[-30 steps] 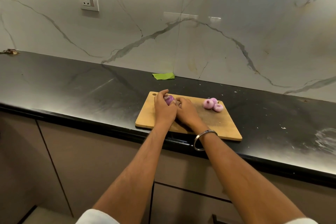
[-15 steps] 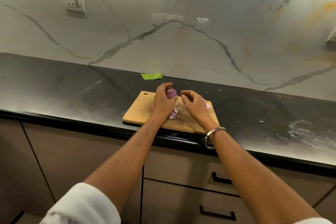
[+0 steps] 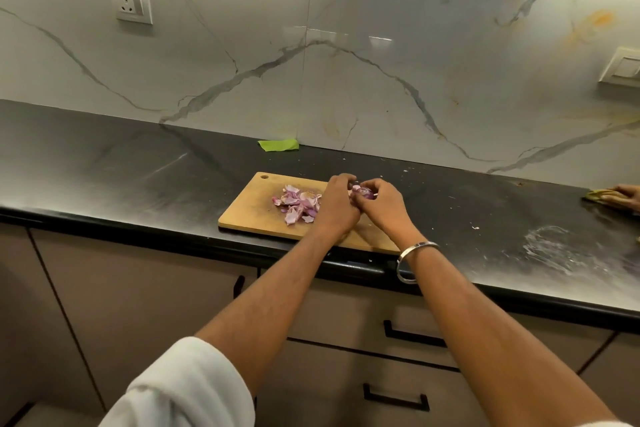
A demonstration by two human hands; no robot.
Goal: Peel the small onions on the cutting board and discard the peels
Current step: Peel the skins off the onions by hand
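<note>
On the dark table (image 3: 138,166), toward its front edge, a wooden cutting board (image 3: 249,215). Left of centre on it, a loose heap of peels (image 3: 298,203), pink and purple, curled, likely dropped there to keep both hands working. Just right of the heap, left hand (image 3: 337,206) and right hand (image 3: 379,206) closed together over the board, fingers (image 3: 377,185) of both curled round one small onion (image 3: 362,192), probably steadying and stripping skin. Onion purple, glossy, partly hidden. Peels not yet discarded. Farther right, another person's hand (image 3: 625,196) on a cloth (image 3: 599,197).
</note>
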